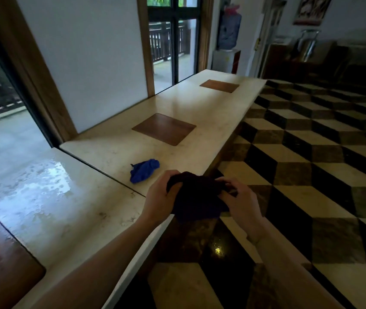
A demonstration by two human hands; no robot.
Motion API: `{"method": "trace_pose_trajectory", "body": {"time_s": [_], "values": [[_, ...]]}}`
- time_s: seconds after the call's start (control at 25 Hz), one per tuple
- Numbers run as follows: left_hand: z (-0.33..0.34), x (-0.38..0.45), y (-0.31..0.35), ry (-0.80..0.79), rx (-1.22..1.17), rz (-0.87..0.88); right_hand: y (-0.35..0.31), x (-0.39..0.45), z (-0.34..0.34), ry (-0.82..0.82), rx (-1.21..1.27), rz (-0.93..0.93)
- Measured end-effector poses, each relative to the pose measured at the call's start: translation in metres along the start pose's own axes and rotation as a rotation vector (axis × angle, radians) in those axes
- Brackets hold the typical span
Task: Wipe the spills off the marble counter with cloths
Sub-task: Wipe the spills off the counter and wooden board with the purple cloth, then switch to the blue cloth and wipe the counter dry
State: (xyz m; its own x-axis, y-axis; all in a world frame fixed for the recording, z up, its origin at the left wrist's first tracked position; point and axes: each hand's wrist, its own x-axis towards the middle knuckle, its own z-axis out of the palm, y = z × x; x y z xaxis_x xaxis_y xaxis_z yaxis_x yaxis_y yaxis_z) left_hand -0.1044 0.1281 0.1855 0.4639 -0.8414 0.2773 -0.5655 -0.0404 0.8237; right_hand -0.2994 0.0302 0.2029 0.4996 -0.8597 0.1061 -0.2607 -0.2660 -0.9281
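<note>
Marble bench point(211, 121), wet patch left of blue cloth point(144, 170). Left hand point(162, 195) and right hand point(238, 197), grip closed on dark cloth point(196, 197). Step: bunching. Next: press onto wet patch.

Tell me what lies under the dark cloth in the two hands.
The dark cloth is held by the left hand and right hand past the counter edge; below shows checkered floor. Whatever is directly beneath it stays hidden.
</note>
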Motion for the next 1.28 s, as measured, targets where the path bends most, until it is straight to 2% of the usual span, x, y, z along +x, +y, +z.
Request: {"method": "trace_pose_trajectory", "body": {"time_s": [0.2, 0.48, 0.68, 0.8, 1.16, 1.28], "values": [[0.000, 0.025, -0.031, 0.044, 0.037, -0.109, 0.027, 0.053, 0.024, -0.129, -0.018, 0.012], [0.000, 0.050, -0.115, 0.110, 0.040, -0.277, 0.067, 0.117, 0.087, -0.299, -0.055, 0.102], [0.004, 0.097, -0.169, -0.012, 0.102, -0.371, 0.097, 0.165, 0.127, -0.353, -0.048, 0.275], [0.009, 0.130, -0.198, -0.060, 0.137, -0.445, 0.113, 0.203, 0.146, -0.355, -0.110, 0.315], [0.041, 0.222, -0.244, -0.240, 0.204, -0.487, 0.153, 0.296, 0.156, -0.304, -0.226, 0.428], [0.043, 0.231, -0.255, -0.222, 0.219, -0.555, 0.166, 0.317, 0.165, -0.352, -0.285, 0.431]]}}
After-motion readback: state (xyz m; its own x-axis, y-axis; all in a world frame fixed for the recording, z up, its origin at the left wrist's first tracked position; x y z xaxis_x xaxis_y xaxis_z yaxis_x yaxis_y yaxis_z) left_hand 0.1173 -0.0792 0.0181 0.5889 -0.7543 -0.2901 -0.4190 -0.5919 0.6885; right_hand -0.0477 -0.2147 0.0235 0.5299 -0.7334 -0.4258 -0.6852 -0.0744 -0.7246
